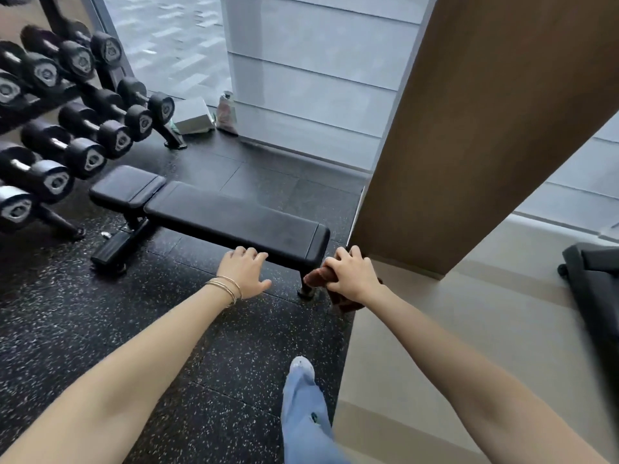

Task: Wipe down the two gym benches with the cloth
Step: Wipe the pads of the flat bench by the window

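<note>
Nearest is a leg in blue jeans (306, 420), stepping forward with a pale shoe (301, 365) on the black speckled floor (100, 313). To its right the floor changes to a tan surface (435, 329). Both bare arms reach out ahead.

The left hand (243, 274), with thin bracelets (227, 287) at the wrist, holds nothing. Its fingers are loosely curled and spread at the near edge of the bench (234, 216) - whether they touch the pad cannot be told.

The right hand (351, 276) is clenched around the brown cloth (315, 277). The cloth is bunched in the fist, one end sticking out to the left and more hanging below the palm. It is off the bench, just beside its right end and in front of the bench foot (306, 291).

The bench is black, flat and long. It runs from that right end back to the left, where a shorter seat pad (129, 187) sits. Left of it stands a rack of black dumbbells (67, 128).

On the right a broad brown pillar (485, 128) rises, and at the far right edge there is a dark piece of equipment (589, 279), only partly in view - what it is cannot be told.

Farthest back, a pale box (194, 117) and a small bag (227, 112) sit on the floor by the window (174, 45).
</note>
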A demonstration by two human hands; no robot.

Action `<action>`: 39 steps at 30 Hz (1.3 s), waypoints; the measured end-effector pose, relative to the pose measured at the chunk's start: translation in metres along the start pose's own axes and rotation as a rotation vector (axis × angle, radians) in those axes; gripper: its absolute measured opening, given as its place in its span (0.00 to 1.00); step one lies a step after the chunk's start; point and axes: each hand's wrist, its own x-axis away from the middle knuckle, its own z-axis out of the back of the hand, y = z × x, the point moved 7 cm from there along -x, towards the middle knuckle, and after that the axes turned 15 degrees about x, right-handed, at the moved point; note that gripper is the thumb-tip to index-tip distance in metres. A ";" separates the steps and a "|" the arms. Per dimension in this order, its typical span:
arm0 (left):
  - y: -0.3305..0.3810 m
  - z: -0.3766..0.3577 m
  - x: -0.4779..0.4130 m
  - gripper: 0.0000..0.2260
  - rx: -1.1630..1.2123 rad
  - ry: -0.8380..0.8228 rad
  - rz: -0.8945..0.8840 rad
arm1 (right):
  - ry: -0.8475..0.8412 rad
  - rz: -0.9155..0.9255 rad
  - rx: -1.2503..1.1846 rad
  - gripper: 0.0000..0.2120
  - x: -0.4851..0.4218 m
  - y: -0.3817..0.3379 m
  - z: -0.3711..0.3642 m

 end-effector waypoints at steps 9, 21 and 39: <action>-0.017 -0.001 -0.168 0.29 0.000 -0.090 -0.063 | -0.126 -0.022 -0.111 0.19 -0.161 0.045 -0.041; -0.057 -0.038 -0.366 0.29 0.043 -0.224 -0.145 | -0.253 -0.149 -0.230 0.17 -0.319 0.082 -0.110; -0.106 -0.245 -0.605 0.25 -0.032 -0.472 -0.441 | -0.458 -0.677 -0.383 0.21 -0.462 0.067 -0.341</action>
